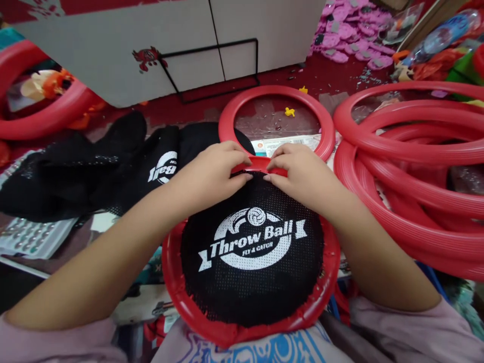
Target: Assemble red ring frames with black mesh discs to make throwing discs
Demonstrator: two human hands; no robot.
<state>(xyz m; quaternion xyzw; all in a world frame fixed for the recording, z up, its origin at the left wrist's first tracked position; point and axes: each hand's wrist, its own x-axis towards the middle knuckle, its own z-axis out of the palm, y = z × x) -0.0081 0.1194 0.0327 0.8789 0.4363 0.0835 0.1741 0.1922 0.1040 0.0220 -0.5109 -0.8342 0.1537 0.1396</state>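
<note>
On my lap rests a round throw-ball disc, its red plastic ring (173, 282) framing a black mesh panel (242, 297) printed in white with "Throw Ball". My left hand (217, 174) grips the far rim a little left of centre, thumb on the mesh and fingers over the ring. Close beside it, my right hand (297, 174) pinches the same far rim from the right. The mesh edge under the fingertips is partly hidden. Just beyond both hands lies a loose red ring (278, 92).
Black mesh pieces (75, 176) are heaped at the left, near a clear plastic tray (38, 237). Several red rings (412, 151) are stacked at the right. A white board (113, 50) with a black wire stand (212, 49) is at the back, with pink pieces (344, 30) beyond.
</note>
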